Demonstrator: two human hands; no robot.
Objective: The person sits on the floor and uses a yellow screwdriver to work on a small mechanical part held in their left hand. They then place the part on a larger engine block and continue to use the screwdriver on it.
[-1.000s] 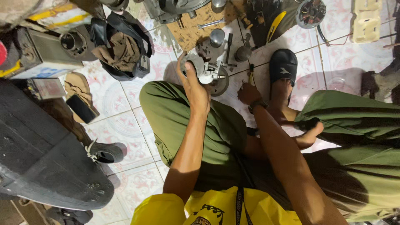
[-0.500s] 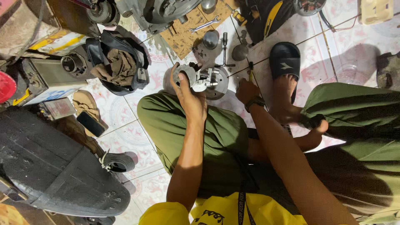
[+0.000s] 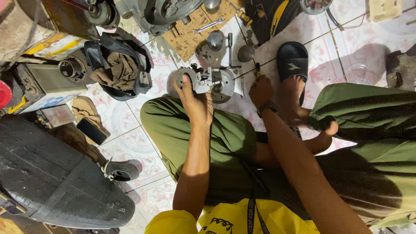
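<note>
My left hand (image 3: pixel 196 102) grips a round grey metal engine part (image 3: pixel 203 80) with small springs, held above my left knee in olive trousers. My right hand (image 3: pixel 261 92) is closed around a thin tool with a yellow-and-black handle (image 3: pixel 257 69), its tip pointing at the tiled floor just right of the part. A dark watch sits on my right wrist. My foot in a black sandal (image 3: pixel 292 60) rests just right of that hand.
A wooden board (image 3: pixel 195 32) with a spanner (image 3: pixel 208 26), metal cups and a socket bar lies ahead. A black bag with a brown rag (image 3: pixel 119 69) is at the left, a dark curved scooter panel (image 3: pixel 52 177) at the lower left, a phone (image 3: pixel 92 131) on the tiles.
My left hand has lifted the metal part slightly and turned it. My right hand has stayed near the sandal with the tool. The view has shifted a little.
</note>
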